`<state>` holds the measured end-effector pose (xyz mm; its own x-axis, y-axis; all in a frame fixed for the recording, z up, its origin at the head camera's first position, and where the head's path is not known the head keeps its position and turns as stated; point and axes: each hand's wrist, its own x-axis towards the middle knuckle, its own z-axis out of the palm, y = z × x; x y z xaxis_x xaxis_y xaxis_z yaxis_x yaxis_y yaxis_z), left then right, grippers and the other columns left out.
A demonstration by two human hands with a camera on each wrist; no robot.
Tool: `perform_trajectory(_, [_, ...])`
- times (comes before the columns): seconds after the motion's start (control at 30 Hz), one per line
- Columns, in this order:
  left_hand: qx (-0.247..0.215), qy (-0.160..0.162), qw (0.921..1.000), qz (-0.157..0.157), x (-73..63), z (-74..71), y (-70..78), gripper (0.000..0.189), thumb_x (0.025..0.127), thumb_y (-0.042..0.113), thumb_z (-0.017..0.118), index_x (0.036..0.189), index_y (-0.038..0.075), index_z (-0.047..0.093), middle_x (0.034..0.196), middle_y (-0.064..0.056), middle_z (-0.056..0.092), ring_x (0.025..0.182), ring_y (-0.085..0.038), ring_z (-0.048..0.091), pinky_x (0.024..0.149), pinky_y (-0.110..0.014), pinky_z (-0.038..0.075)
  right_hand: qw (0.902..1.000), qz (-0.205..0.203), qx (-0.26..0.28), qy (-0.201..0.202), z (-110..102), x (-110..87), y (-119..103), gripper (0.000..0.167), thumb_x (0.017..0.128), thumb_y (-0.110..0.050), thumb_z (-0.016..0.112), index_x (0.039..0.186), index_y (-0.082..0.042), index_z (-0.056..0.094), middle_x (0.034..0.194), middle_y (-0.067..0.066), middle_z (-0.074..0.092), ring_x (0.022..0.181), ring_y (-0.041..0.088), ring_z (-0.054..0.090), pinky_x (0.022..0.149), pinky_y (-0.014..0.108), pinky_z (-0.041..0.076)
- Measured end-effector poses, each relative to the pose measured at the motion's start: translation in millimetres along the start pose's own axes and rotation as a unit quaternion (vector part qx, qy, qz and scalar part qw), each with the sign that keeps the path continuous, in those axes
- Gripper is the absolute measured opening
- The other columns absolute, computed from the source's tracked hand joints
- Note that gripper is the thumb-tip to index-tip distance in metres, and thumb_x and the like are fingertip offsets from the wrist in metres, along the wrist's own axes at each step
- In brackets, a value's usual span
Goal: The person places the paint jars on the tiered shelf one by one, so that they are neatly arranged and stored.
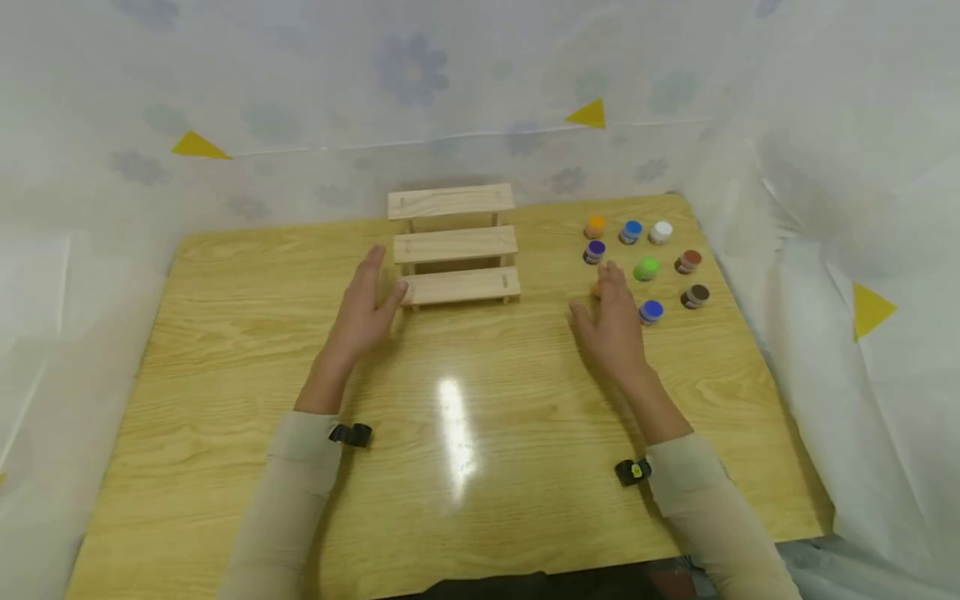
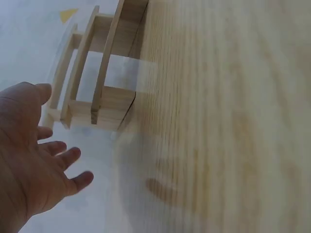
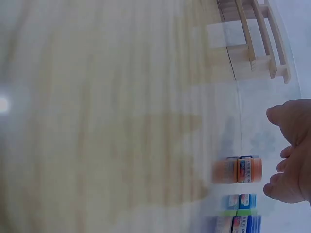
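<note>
A three-tier wooden step rack (image 1: 456, 244) stands near the back edge of the table. My left hand (image 1: 366, 312) is beside the rack's left end, fingers extended, thumb close to the lowest step in the head view. In the left wrist view that hand (image 2: 34, 160) holds nothing. Over at the jars, my right hand (image 1: 615, 325) reaches with spread thumb and fingers above an orange-capped jar (image 1: 597, 289), mostly hidden under it. The right wrist view shows the orange jar (image 3: 249, 170) upright on the table, apart from the right hand (image 3: 296, 150).
Several small paint jars stand at the table's right: orange (image 1: 595, 227), blue (image 1: 631, 232), white (image 1: 661, 232), purple (image 1: 595, 252), green (image 1: 647, 268), red-brown (image 1: 688, 262), dark brown (image 1: 695, 296) and another blue (image 1: 651, 312). Flowered sheeting (image 1: 420, 75) hangs behind the table (image 1: 525, 400).
</note>
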<state>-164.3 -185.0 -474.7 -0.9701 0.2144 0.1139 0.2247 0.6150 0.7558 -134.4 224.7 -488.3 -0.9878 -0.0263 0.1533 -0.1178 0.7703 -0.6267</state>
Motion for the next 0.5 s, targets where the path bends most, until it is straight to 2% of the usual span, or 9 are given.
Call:
perform_trajectory(0.27, [-0.067, 0.000, 0.9977, 0.007, 24.8, 0.2, -16.6, 0.070, 0.113, 0.033, 0.052, 0.171, 0.018, 0.015, 0.176, -0.008, 0.019, 0.160, -0.032, 0.025, 0.127, -0.057, 0.028, 0.9993, 0.000, 0.034, 0.015, 2, 6.8, 15, 0.066, 0.106, -0.010, 0.063, 0.161, 0.008, 0.032, 0.169, 0.027, 0.028, 0.161, 0.038, 0.020, 0.132, 0.052, 0.017])
perform_trajectory(0.37, [-0.086, 0.008, 0.9962, 0.009, 31.9, 2.0, -20.8, 0.069, 0.113, 0.031, 0.052, 0.171, 0.017, 0.018, 0.174, -0.009, 0.023, 0.159, -0.031, 0.027, 0.125, -0.056, 0.033, 0.9986, 0.002, 0.040, 0.035, 2, 10.8, 17, 0.059, 0.106, -0.003, 0.061, 0.159, 0.008, 0.037, 0.162, 0.029, 0.040, 0.156, 0.039, 0.032, 0.129, 0.051, 0.027])
perform_trajectory(0.5, [-0.103, 0.013, 0.9943, 0.022, 38.8, 5.5, -25.6, 0.066, 0.113, 0.029, 0.053, 0.169, 0.012, 0.024, 0.173, -0.009, 0.028, 0.157, -0.032, 0.032, 0.122, -0.055, 0.038, 0.9971, 0.012, 0.040, 0.064, 3, 13.5, 19, 0.048, 0.105, 0.002, 0.059, 0.151, 0.009, 0.048, 0.147, 0.030, 0.056, 0.140, 0.043, 0.053, 0.118, 0.053, 0.044])
